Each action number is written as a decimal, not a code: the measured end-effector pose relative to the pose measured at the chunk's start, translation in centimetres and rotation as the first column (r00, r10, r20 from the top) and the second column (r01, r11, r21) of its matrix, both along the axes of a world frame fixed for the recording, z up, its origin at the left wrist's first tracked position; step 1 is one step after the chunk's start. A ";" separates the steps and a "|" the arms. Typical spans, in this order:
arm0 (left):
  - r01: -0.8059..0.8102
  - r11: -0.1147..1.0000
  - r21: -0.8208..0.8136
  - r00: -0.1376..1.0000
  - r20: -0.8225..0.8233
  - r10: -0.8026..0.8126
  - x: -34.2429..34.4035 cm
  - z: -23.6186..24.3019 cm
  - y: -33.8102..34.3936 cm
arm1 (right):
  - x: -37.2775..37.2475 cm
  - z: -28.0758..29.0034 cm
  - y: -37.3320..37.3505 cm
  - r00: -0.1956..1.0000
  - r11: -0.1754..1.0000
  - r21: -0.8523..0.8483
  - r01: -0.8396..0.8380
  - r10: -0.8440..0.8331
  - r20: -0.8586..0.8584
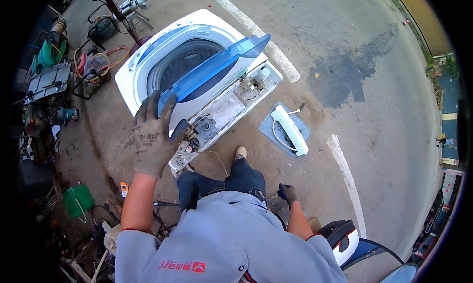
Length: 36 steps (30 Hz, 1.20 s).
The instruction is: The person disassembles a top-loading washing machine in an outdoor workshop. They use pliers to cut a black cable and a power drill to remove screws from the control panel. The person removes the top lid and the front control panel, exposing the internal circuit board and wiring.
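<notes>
In front of me stands a white top-loading washing machine (127, 93), its drum visible inside. A translucent blue lid (207, 68) is raised and tilted across the opening. My left hand (152, 135), in a grey work glove with dark coating, has its fingers apart over the lid's near-left end; whether it presses on the lid I cannot tell. Along the machine's near side, an uncovered long compartment (224, 105) shows wiring and a round part (205, 127). My right hand (288, 193), also gloved, hangs low by my side with fingers curled in and nothing visible in them.
On the ground to the right, a white panel with a hose (290, 128) lies on a grey-blue sheet (268, 130). Tools, hoses and machines crowd the left side, with a green case (79, 201) nearer me. A vehicle (364, 256) stands behind my right arm.
</notes>
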<state>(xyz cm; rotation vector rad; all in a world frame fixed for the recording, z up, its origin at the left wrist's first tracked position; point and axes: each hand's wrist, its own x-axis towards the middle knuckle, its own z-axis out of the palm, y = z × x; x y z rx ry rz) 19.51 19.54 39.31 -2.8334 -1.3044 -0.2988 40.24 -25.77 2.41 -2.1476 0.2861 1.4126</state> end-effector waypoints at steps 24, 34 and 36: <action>-0.310 0.912 -0.270 0.946 -0.186 0.266 1.2 -14.0 16.5 | 5.3 0.9 -6.5 0.972 0.971 0.052 0.233 -0.233 -0.015; -0.309 0.830 -0.465 0.951 -0.132 0.280 7.6 -14.1 16.2 | 9.4 3.7 -0.6 0.969 0.966 0.099 0.241 -0.245 0.038; -0.381 0.774 -0.505 0.925 -0.204 0.321 8.6 -13.6 16.3 | 9.2 4.6 1.0 0.968 0.963 0.113 0.246 -0.250 0.028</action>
